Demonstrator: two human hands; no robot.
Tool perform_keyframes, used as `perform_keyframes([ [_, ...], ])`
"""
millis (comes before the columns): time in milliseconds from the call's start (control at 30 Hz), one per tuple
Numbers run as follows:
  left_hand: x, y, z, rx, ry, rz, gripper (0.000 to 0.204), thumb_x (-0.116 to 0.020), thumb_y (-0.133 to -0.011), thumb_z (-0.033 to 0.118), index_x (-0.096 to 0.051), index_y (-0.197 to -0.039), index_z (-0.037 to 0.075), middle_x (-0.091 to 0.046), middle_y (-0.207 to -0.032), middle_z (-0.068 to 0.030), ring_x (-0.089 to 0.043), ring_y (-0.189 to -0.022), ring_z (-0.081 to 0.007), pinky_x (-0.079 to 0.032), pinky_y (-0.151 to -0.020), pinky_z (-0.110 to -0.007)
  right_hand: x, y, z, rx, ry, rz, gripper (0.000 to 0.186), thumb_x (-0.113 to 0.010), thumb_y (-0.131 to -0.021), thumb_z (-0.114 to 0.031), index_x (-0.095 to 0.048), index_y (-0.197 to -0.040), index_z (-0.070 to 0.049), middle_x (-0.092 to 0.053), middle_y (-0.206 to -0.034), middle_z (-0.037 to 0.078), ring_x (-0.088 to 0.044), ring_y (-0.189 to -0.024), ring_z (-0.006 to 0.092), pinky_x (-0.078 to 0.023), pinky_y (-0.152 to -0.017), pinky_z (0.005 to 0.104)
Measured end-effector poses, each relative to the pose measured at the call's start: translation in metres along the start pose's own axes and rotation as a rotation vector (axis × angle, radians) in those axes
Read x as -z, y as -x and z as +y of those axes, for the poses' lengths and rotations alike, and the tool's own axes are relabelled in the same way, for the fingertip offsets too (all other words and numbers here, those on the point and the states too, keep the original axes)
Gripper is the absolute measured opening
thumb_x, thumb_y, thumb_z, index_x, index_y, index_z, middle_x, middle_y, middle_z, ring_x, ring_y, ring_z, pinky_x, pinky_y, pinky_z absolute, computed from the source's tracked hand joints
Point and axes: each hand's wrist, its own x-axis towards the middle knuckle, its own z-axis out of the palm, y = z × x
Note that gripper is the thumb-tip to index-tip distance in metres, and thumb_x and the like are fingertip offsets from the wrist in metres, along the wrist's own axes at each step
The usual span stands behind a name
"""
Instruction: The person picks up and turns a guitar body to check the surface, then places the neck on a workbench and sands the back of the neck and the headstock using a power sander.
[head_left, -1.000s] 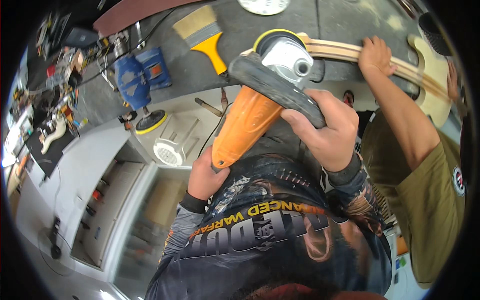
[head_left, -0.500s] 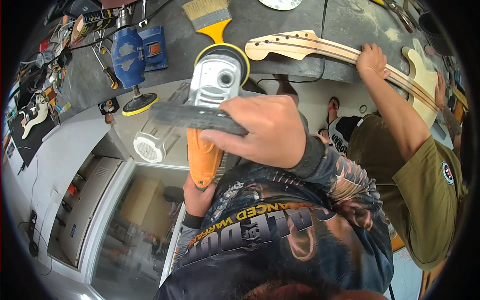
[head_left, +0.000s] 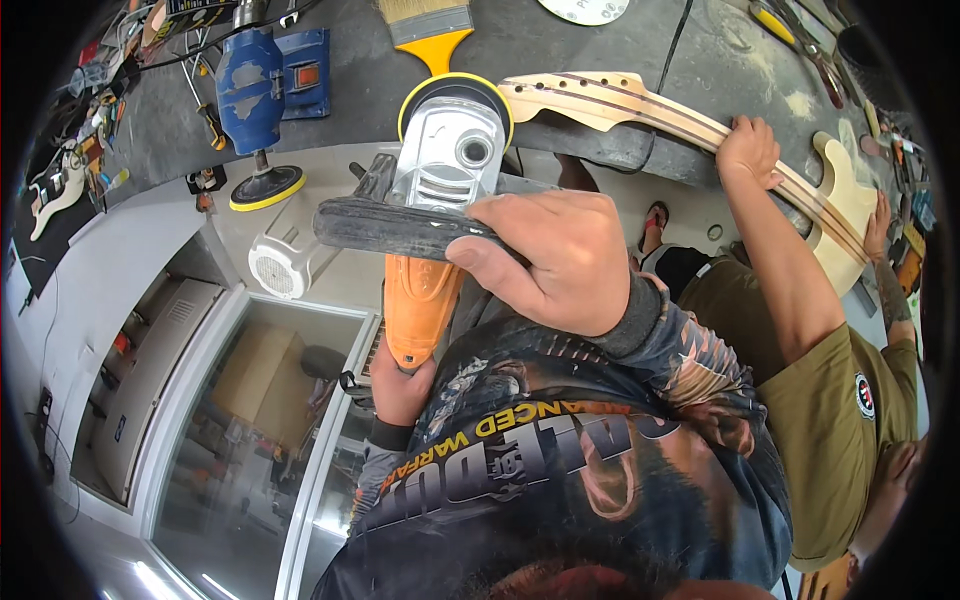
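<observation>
I hold an orange and silver angle sander (head_left: 422, 305) with a round, yellow-rimmed pad (head_left: 408, 97) at its far end. My left hand (head_left: 402, 388) is closed around the rear of its orange body, with most fingers hidden underneath. My right hand (head_left: 560, 262) grips the right end of the black crossbar handle (head_left: 375, 228), thumb pressed along it. In view the pad overlaps the tip of a pale, striped electric guitar neck (head_left: 690, 120); whether they touch I cannot tell. A co-worker's hand (head_left: 748, 150) lies on that neck, the other on the pale guitar body (head_left: 838, 230).
A grey workbench (head_left: 560, 50) spans the far side. On it are a yellow-handled brush (head_left: 430, 30), a blue drill (head_left: 250, 95) with a pad overhanging the edge, and yellow-handled pliers (head_left: 790, 35). A co-worker in olive (head_left: 800, 420) stands close at right. A glass-fronted frame (head_left: 250, 410) is at left.
The sander and my right hand have shifted slightly right in view, while the whole scene has tilted a little. The crossbar, blurred before, is now sharp. Both hands keep their grip.
</observation>
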Motion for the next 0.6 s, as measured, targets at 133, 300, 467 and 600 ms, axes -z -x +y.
perform_keyframes([
  [133,-0.008,0.0,-0.004,0.012,0.005,-0.002,0.038,-0.074,-0.087,0.003,-0.068,-0.124,-0.002,-0.079,-0.108,-0.0144,-0.076,-0.101,-0.0221,-0.056,-0.092,-0.035,0.004,0.003,0.005,-0.009,0.0,-0.006,0.028,-0.087,-0.089,-0.029,-0.072,-0.086,-0.004,-0.066,-0.067,0.009,-0.067,-0.058,0.0293,-0.051,-0.053,0.0408],
  [300,-0.014,-0.004,0.002,0.016,0.017,-0.022,0.039,-0.074,-0.087,0.003,-0.068,-0.125,-0.002,-0.079,-0.108,-0.0141,-0.076,-0.101,-0.0225,-0.056,-0.093,-0.035,0.01,0.004,0.008,-0.008,0.017,-0.011,0.028,-0.087,-0.089,-0.029,-0.073,-0.086,-0.005,-0.066,-0.067,0.01,-0.067,-0.059,0.0294,-0.052,-0.053,0.0405],
  [467,-0.018,-0.006,0.006,-0.003,0.022,-0.01,0.039,-0.074,-0.086,0.003,-0.068,-0.125,-0.002,-0.079,-0.108,-0.0139,-0.076,-0.102,-0.0226,-0.056,-0.093,-0.035,0.01,0.007,0.01,-0.023,0.033,0.02,0.028,-0.088,-0.089,-0.029,-0.073,-0.085,-0.006,-0.064,-0.065,0.009,-0.066,-0.056,0.0288,-0.05,-0.051,0.0398],
  [600,-0.018,-0.005,0.004,-0.001,0.024,-0.011,0.039,-0.074,-0.086,0.002,-0.068,-0.124,-0.002,-0.078,-0.108,-0.0138,-0.076,-0.101,-0.0228,-0.056,-0.093,-0.035,0.01,0.006,0.012,-0.013,0.028,0.022,0.028,-0.088,-0.088,-0.029,-0.073,-0.085,-0.006,-0.064,-0.064,0.009,-0.066,-0.056,0.0285,-0.05,-0.05,0.0398],
])
